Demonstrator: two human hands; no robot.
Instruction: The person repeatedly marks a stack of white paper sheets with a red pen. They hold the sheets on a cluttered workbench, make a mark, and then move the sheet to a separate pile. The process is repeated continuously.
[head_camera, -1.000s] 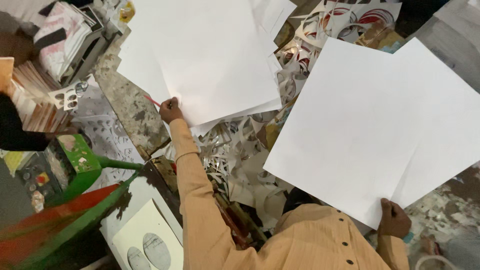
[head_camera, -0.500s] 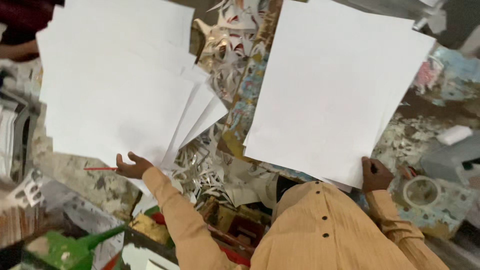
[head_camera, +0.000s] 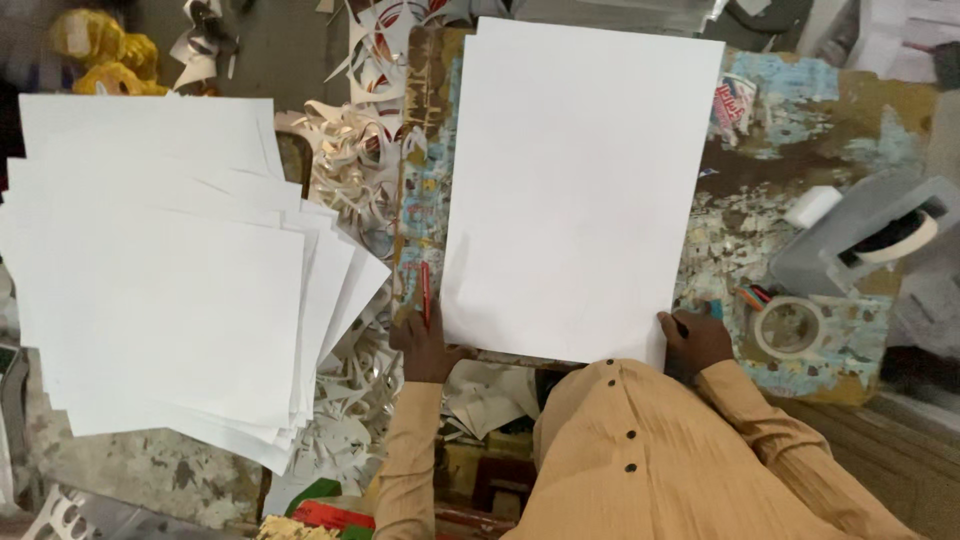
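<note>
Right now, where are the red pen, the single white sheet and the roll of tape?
red pen (head_camera: 425, 293), head view, middle of its barrel above the left hand (head_camera: 425, 345).
single white sheet (head_camera: 580, 190), head view, its bare centre.
roll of tape (head_camera: 790, 328), head view, its ring's left rim.

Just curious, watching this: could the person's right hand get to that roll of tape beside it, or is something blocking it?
Probably yes. The right hand rests at the white sheet's lower corner, and the tape roll lies close beside it on the worn table, with nothing large between them.
</note>
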